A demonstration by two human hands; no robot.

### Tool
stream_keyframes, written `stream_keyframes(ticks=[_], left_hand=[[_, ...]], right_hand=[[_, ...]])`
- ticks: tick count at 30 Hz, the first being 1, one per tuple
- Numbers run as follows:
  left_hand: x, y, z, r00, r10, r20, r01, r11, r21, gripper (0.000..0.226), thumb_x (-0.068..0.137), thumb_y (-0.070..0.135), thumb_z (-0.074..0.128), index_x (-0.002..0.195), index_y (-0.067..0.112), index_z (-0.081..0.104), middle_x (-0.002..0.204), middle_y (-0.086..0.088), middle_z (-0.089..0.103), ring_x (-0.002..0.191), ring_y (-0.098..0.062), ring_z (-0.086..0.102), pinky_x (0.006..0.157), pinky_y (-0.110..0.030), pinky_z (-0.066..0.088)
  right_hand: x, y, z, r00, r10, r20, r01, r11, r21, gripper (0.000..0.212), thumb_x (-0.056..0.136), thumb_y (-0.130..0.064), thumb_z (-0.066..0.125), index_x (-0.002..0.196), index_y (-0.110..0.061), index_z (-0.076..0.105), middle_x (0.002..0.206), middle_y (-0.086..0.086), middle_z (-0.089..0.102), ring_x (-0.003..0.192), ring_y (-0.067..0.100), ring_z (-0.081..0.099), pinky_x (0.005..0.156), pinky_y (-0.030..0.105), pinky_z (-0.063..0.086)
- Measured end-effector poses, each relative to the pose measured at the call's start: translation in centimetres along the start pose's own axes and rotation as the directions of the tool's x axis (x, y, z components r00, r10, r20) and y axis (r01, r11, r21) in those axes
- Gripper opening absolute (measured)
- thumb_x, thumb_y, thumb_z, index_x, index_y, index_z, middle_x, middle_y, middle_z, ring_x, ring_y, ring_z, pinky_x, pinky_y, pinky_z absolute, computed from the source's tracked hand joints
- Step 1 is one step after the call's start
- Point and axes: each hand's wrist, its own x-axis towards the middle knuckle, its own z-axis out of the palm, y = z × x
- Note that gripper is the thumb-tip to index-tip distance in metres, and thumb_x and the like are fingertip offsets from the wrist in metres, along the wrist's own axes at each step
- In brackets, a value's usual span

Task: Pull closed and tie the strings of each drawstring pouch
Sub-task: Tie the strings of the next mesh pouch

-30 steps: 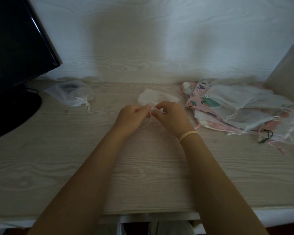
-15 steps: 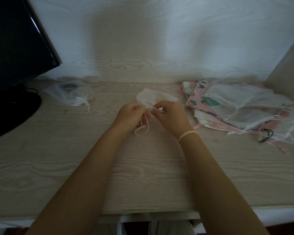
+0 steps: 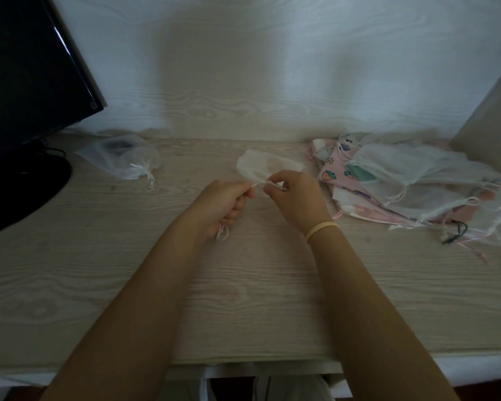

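A white drawstring pouch (image 3: pixel 261 167) lies on the wooden desk (image 3: pixel 243 285) just beyond my hands. My left hand (image 3: pixel 220 206) grips its white strings in a fist, and a loop of string hangs out below the fist. My right hand (image 3: pixel 295 198) pinches the gathered mouth of the pouch, close beside the left hand. A short taut length of string runs between the two hands. A sheer white pouch (image 3: pixel 122 160) with tied strings lies at the back left.
A heap of sheer and pink printed pouches (image 3: pixel 411 183) with loose strings covers the right of the desk. A black monitor (image 3: pixel 26 68) on its round base (image 3: pixel 21 192) stands at the left. A panel (image 3: pixel 492 117) rises at the far right.
My left hand has drawn the strings left and toward me, away from the pouch. The loose loop that hung between my hands now hangs below my left fist.
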Motion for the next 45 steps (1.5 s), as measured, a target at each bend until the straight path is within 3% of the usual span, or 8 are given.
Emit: stream_keyframes(ticks=[7, 16, 22, 28, 31, 37, 41, 45], left_hand=[[-0.2, 0.4, 0.2, 0.957, 0.256, -0.137, -0.249, 0.966, 0.062, 0.025, 0.094, 0.019, 0.058, 0.069, 0.016, 0.063, 0.058, -0.003, 0.045, 0.049, -0.013, 0.038, 0.044, -0.021, 0.025], [-0.1, -0.6, 0.4, 0.912, 0.404, -0.073, -0.396, 0.912, 0.106, 0.016, 0.093, 0.023, 0.063, 0.087, 0.028, 0.076, 0.071, -0.014, 0.067, 0.048, -0.016, 0.046, 0.048, -0.022, 0.039], [0.2, -0.4, 0.3, 0.881, 0.369, -0.296, -0.314, 0.924, 0.218, 0.012, 0.086, 0.025, 0.073, 0.079, 0.016, 0.076, 0.058, 0.006, 0.065, 0.04, -0.003, 0.044, 0.047, -0.016, 0.038], [0.1, -1.2, 0.8, 0.908, 0.413, -0.064, -0.32, 0.786, 0.529, 0.012, 0.085, 0.033, 0.073, 0.091, 0.023, 0.078, 0.073, 0.013, 0.069, 0.064, 0.007, 0.057, 0.063, -0.014, 0.041], [0.2, -1.1, 0.9, 0.913, 0.408, -0.008, -0.324, 0.737, 0.594, 0.016, 0.085, 0.035, 0.073, 0.07, 0.029, 0.07, 0.063, 0.014, 0.062, 0.059, 0.004, 0.053, 0.061, -0.019, 0.036], [-0.2, -0.4, 1.0, 0.945, 0.323, -0.057, -0.267, 0.858, 0.44, 0.035, 0.091, 0.031, 0.064, 0.057, 0.03, 0.07, 0.084, -0.001, 0.075, 0.074, -0.009, 0.065, 0.07, -0.021, 0.044], [-0.5, -0.1, 0.8, 0.974, 0.178, -0.139, -0.145, 0.964, 0.221, 0.026, 0.092, 0.029, 0.06, 0.073, 0.02, 0.076, 0.069, 0.002, 0.068, 0.043, -0.002, 0.045, 0.052, -0.026, 0.032], [-0.7, 0.5, 0.4, 0.976, 0.133, -0.171, -0.104, 0.98, 0.17, 0.031, 0.092, 0.027, 0.056, 0.068, 0.012, 0.069, 0.069, -0.002, 0.067, 0.036, -0.001, 0.042, 0.047, -0.025, 0.031]], right_hand=[[-0.2, -0.2, -0.1, 1.0, -0.001, 0.009, 0.001, 1.0, -0.01, 0.02, 0.087, -0.027, 0.066, 0.101, -0.015, 0.073, 0.08, -0.006, 0.057, 0.076, 0.008, 0.053, 0.071, 0.023, 0.041], [0.0, 0.0, 0.4, 0.995, -0.016, 0.099, 0.017, 1.0, -0.015, 0.023, 0.088, -0.032, 0.064, 0.102, -0.015, 0.07, 0.083, -0.003, 0.063, 0.077, 0.011, 0.057, 0.065, 0.023, 0.038], [0.0, -0.6, -0.3, 0.99, 0.089, 0.109, -0.131, 0.865, 0.485, 0.012, 0.085, -0.006, 0.062, 0.095, -0.011, 0.06, 0.071, 0.009, 0.067, 0.059, 0.005, 0.057, 0.062, 0.023, 0.043], [-0.5, -1.7, -1.2, 0.998, 0.026, 0.065, -0.065, 0.673, 0.737, 0.014, 0.084, 0.007, 0.055, 0.092, -0.003, 0.059, 0.07, 0.014, 0.062, 0.067, 0.014, 0.058, 0.07, 0.019, 0.047], [-0.4, -1.8, -1.2, 0.998, 0.035, 0.056, -0.065, 0.659, 0.749, 0.017, 0.084, 0.005, 0.057, 0.099, -0.004, 0.06, 0.076, 0.018, 0.066, 0.074, 0.013, 0.061, 0.08, 0.022, 0.047], [-0.1, -0.8, -1.0, 0.995, 0.1, 0.007, -0.073, 0.678, 0.731, 0.034, 0.088, 0.005, 0.054, 0.119, -0.008, 0.05, 0.115, 0.007, 0.067, 0.106, 0.012, 0.061, 0.085, 0.017, 0.049], [0.1, 0.0, -0.2, 0.999, 0.013, 0.05, -0.039, 0.825, 0.564, 0.016, 0.082, 0.007, 0.062, 0.092, -0.004, 0.066, 0.093, 0.01, 0.07, 0.086, 0.02, 0.067, 0.084, 0.033, 0.055], [0.1, 0.0, 0.4, 0.988, -0.103, 0.114, 0.038, 0.883, 0.468, 0.012, 0.078, 0.0, 0.073, 0.089, -0.005, 0.074, 0.088, 0.009, 0.073, 0.083, 0.027, 0.069, 0.083, 0.038, 0.056]])
